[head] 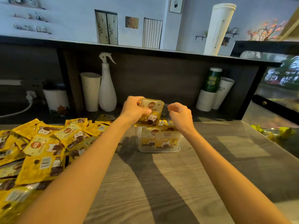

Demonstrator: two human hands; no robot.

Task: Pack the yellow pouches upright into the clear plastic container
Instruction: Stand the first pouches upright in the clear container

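A person stands at a wood-grain counter (161,183), both bare forearms reaching forward. The left hand (134,109) holds one yellow pouch (152,113) upright in the air, directly above the far side of the clear plastic container (159,150); its fingers curl round the pouch's left edge and its thumb presses across the front. The right hand (179,115) hovers just beside the pouch's right edge, fingers loosely curled toward the thumb and holding nothing. Inside the container a few packed pouches (165,139) stand on end, leaning on one another. A large loose pile of pouches (40,151) lies flat to the left, well apart from the container. The pouch looks thin, light and bendable, with a glossy skin that could slide between fingers, and dark lumps of filling show in its lower half. It would likely buckle if squeezed in the middle, so the flat sealed edges or top corners seem the safest places to pinch. Once lowered, it will probably need a neighbouring pouch or the wall to lean on to stay upright.
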